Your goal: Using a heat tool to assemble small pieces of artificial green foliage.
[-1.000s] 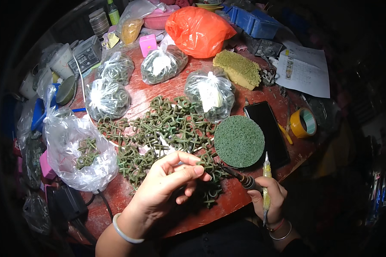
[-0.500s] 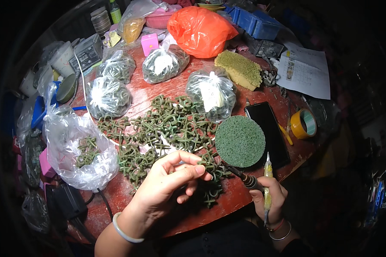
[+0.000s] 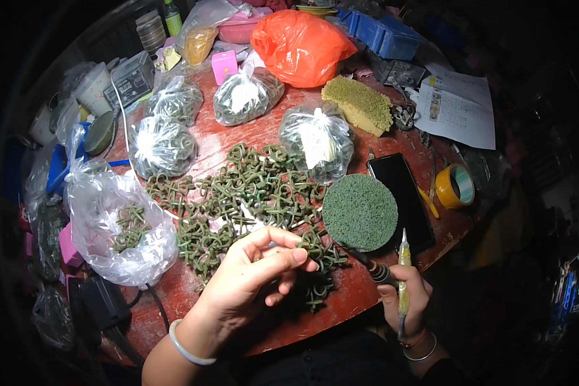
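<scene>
Two hands are at work over a round red table (image 3: 251,138). The fingers (image 3: 283,256) of the left hand (image 3: 251,283) are curled in close, pinching one small green ring piece right at the edge of the big pile of green ring pieces (image 3: 244,193). The fingers of the right hand (image 3: 405,293) are wrapped tight around a thin yellow tool (image 3: 403,273), held upright, with its dark tip pointing toward the pile.

The pile lies in the middle of the table, just in front of the left hand. The pieces look like little looped rings, dull green, all tangled together. Many are loose there, so I think a lot of work is left. Only a few pieces sit in the open clear bag (image 3: 119,225) to the left of the pile. Four tied bags (image 3: 315,138) farther back look full of the same green stuff, so that part seems done.

Just right of the pile lies a round green disc (image 3: 360,211), touching a black phone (image 3: 402,196). Near them is a roll of tape (image 3: 455,186). At the back sit an orange bag (image 3: 299,45) and a yellow-green sponge (image 3: 357,103).
</scene>
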A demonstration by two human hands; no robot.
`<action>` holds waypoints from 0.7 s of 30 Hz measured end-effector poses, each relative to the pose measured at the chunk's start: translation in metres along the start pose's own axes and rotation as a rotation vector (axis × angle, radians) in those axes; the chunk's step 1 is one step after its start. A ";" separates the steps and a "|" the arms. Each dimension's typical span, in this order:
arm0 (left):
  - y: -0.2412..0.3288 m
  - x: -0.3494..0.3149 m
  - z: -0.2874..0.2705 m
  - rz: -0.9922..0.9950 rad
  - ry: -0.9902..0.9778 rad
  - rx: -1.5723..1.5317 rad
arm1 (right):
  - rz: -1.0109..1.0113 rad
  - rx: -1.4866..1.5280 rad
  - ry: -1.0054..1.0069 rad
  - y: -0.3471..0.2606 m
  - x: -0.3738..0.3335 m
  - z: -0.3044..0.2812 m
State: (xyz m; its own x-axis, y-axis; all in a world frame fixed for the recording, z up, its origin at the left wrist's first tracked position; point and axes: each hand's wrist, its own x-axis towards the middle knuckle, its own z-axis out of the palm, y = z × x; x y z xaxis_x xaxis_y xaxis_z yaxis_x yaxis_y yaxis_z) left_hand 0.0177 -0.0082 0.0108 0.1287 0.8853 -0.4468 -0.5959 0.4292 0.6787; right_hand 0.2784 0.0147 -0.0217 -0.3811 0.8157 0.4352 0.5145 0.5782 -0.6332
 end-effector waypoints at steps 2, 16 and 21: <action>0.000 0.000 -0.001 0.000 -0.003 -0.004 | 0.072 0.018 0.024 0.002 -0.001 -0.003; 0.001 -0.001 0.003 0.002 0.035 -0.086 | -0.002 -0.287 0.033 0.003 0.009 -0.029; 0.002 -0.003 0.004 0.014 0.041 -0.068 | 0.019 -0.325 0.011 0.000 0.010 -0.030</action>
State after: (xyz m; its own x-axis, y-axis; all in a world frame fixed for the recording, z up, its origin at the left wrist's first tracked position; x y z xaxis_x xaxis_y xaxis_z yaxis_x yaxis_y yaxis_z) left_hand 0.0194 -0.0091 0.0157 0.0884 0.8827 -0.4616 -0.6504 0.4022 0.6444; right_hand 0.2976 0.0234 0.0026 -0.3620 0.8254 0.4332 0.7406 0.5368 -0.4041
